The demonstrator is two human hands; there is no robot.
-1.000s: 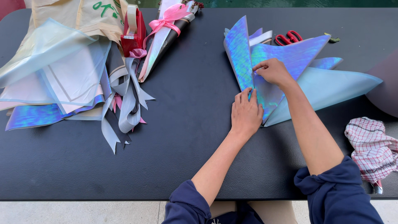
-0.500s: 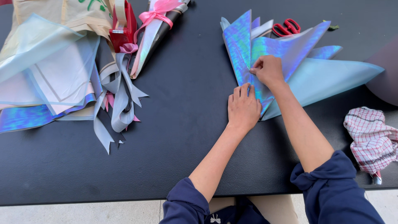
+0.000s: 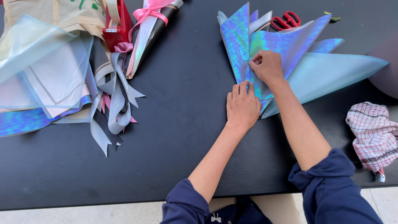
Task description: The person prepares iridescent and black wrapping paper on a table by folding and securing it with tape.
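Iridescent blue wrapping sheets (image 3: 286, 45) lie fanned out in folded points on the black table (image 3: 178, 124). My left hand (image 3: 241, 105) rests flat with its fingertips pressing the lower left edge of the fan. My right hand (image 3: 267, 66) pinches a fold of the shiny sheet near the fan's middle, fingers curled on the paper. A paler blue sheet (image 3: 331, 74) sticks out to the right beneath the fan.
Red scissors (image 3: 285, 20) lie behind the fan. A checked cloth (image 3: 373, 135) sits at the right edge. At the left lie translucent sheets (image 3: 41, 79), grey ribbon strips (image 3: 114, 103), a red tape dispenser (image 3: 115, 27) and a wrapped cone with a pink bow (image 3: 147, 25).
My right hand has shifted slightly along the fold of the iridescent sheet. My left hand stays pressed at the fan's lower edge.
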